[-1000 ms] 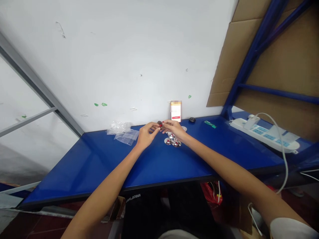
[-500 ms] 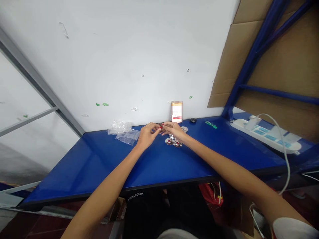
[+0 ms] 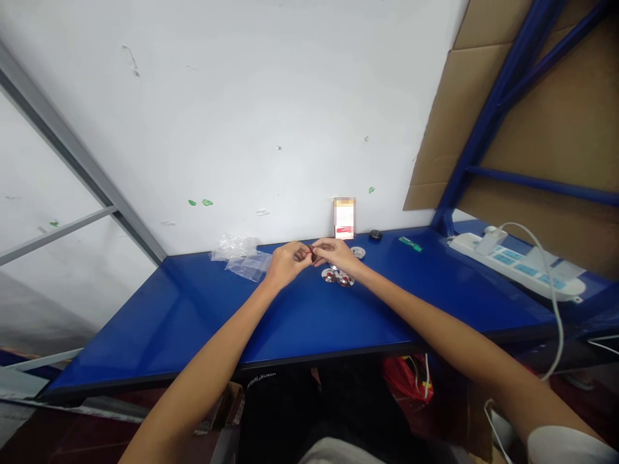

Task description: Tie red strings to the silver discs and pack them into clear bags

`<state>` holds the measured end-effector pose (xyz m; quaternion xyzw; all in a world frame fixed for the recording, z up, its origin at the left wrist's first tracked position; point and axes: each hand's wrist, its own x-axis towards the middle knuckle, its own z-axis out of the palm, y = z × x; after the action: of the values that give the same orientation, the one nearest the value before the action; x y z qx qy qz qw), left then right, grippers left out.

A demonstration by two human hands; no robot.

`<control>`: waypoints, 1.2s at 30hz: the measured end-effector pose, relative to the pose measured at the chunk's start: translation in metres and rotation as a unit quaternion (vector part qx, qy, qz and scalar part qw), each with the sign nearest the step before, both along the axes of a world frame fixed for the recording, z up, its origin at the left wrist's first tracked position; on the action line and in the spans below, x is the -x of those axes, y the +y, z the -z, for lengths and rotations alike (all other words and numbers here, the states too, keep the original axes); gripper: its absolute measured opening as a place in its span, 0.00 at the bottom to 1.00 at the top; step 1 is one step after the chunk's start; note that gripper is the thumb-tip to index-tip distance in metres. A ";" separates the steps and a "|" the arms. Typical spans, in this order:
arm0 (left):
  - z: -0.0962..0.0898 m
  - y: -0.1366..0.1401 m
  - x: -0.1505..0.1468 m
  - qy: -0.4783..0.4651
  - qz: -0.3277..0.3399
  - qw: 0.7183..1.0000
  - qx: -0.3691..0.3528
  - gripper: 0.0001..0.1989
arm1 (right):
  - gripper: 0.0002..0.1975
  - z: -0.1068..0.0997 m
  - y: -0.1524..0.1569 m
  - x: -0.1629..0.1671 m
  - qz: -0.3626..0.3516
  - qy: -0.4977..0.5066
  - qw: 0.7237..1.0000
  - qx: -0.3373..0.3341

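Observation:
My left hand [image 3: 289, 263] and my right hand [image 3: 335, 254] meet above the blue table, fingertips pinched from both sides on a small dark round piece [image 3: 312, 252]. A bit of red shows at the fingertips; the fingers cover most of the piece, so its kind is unclear. Just below my right hand lie several shiny silver discs, among them one disc with a red centre [image 3: 329, 276] and another beside it [image 3: 345, 280]. A paler disc [image 3: 358, 252] rests beyond my right wrist. Clear plastic bags [image 3: 247, 265] lie left of my left hand.
Against the white wall leans an upright phone [image 3: 345, 222] with a lit screen. To its right are a black round object [image 3: 375, 235] and a green marker-like item [image 3: 410, 243]. A white power strip [image 3: 517, 264] with a plugged cable occupies the right end of the blue table [image 3: 193, 328].
My fingers have shifted slightly around the dark piece, which now shows less between them. The whole view has moved a little; the things on the table lie as before.

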<state>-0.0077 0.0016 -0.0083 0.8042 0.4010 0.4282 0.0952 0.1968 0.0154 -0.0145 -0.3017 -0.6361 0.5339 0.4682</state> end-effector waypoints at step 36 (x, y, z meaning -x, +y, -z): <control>-0.014 0.025 0.047 0.187 0.057 0.976 0.100 0.09 | 0.18 -0.026 0.053 -0.129 0.184 -0.520 0.814 -0.182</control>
<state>-0.0545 0.0269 0.0056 0.8780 0.4063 0.2216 0.1222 0.3256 0.0686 0.0114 -0.5548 -0.8033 0.0756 0.2029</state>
